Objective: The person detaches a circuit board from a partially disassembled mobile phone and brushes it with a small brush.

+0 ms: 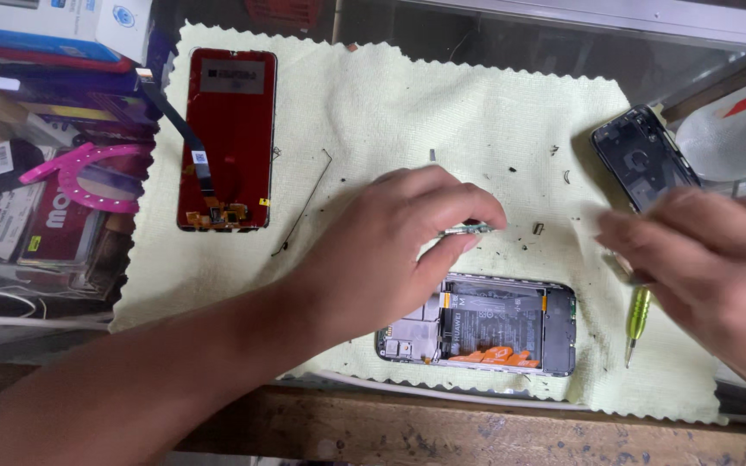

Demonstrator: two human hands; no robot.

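A: What's the left hand [390, 246] got?

B: A small board [468, 230], greenish, pinched between thumb and fingertips just above the open phone [477, 326]. The fingers are drawn in narrow around it, only its end pokes out

A: How would that handle?

B: Light as anything, I'd judge, and thin. Stiff but brittle, with little parts on it that could snap or scrape. Best held by the edges, as it seems to be now, not pressed flat on the face

A: And the phone?

B: Lies on the yellow cloth [373, 95] near the front edge, back off, the battery [489, 324] and an orange flex showing. The hand's heel hides its left end

A: The right hand [710, 267]?

B: Blurred. It hovers at the right over the cloth, fingers stretched out and a little apart, and I can't tell whether anything is in it. A green screwdriver [638, 318] lies right below it, tip toward the front; touching or not, I can't say

A: What else is about?

B: A red screen panel [230, 129] with a dark ribbon cable lies at the far left of the cloth. A dark back cover [641, 155] sits at the far right. A thin wire [304, 207], a few screws and specks are scattered between. Off the cloth to the left, a pink plastic piece [84, 177] on a heap of boxes and packets
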